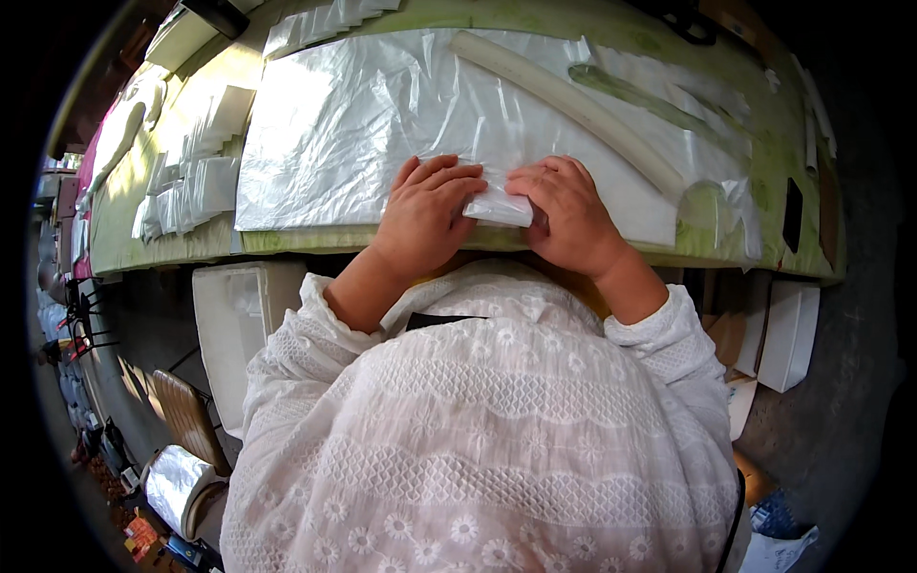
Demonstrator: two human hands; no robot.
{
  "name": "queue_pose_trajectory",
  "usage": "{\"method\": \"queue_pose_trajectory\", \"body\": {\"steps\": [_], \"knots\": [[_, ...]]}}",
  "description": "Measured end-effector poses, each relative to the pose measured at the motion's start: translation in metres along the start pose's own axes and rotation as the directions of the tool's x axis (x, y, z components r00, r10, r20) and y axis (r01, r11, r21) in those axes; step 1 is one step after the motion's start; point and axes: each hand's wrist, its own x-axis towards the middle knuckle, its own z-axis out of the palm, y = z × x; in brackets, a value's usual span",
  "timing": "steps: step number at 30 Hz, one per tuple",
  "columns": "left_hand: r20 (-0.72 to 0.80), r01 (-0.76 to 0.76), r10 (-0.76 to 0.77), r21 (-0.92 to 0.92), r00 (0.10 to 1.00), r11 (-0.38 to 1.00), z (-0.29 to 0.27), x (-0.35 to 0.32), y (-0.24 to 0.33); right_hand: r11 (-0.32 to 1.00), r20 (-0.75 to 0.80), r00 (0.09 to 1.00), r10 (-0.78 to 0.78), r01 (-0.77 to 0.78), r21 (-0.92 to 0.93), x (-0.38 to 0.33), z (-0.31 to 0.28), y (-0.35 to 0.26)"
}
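At the near edge of the table, a small folded packet of clear plastic [499,207] lies between my two hands. My left hand [425,212] grips its left end, fingers curled over the top and thumb tucked low. Holding the right end is my right hand [571,212], its fingers bent and pressed together. Beneath both hands spreads a large sheet of thin clear plastic film [330,124], creased and shiny. What lies inside the packet, if anything, cannot be made out.
A long off-white tube [573,100] lies slantwise on the film. Beyond it is a greenish transparent strip [650,98]. Stacks of small white packets [196,186] sit at left on the green tablecloth [707,224]. A dark phone-like slab [793,215] rests near the right edge.
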Motion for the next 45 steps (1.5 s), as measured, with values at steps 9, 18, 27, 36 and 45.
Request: {"method": "queue_pose_trajectory", "body": {"steps": [9,18,27,36,45], "knots": [[-0.101,0.144,-0.135,0.088,0.986,0.986,0.01,0.023,-0.003,0.943,-0.08,0.963,0.257,-0.268,-0.197,0.013,0.027,0.014],[-0.034,0.2,-0.197,0.141,0.98,0.97,0.009,0.036,0.001,0.838,-0.007,0.915,0.404,-0.373,-0.397,0.026,0.029,0.01],[0.239,-0.027,-0.046,0.294,0.97,0.955,0.008,0.036,0.007,0.863,0.064,0.9,0.432,-0.391,-0.321,0.031,0.016,0.009],[0.305,0.48,-0.389,-0.713,0.869,0.511,0.005,-0.077,0.025,0.869,0.19,0.863,0.468,-0.41,-0.277,0.042,0.01,0.004],[0.544,0.582,-0.654,-0.791,0.526,-0.188,0.011,-0.084,0.035,0.954,0.217,0.935,0.279,-0.297,0.052,0.011,0.029,-0.064]]}}
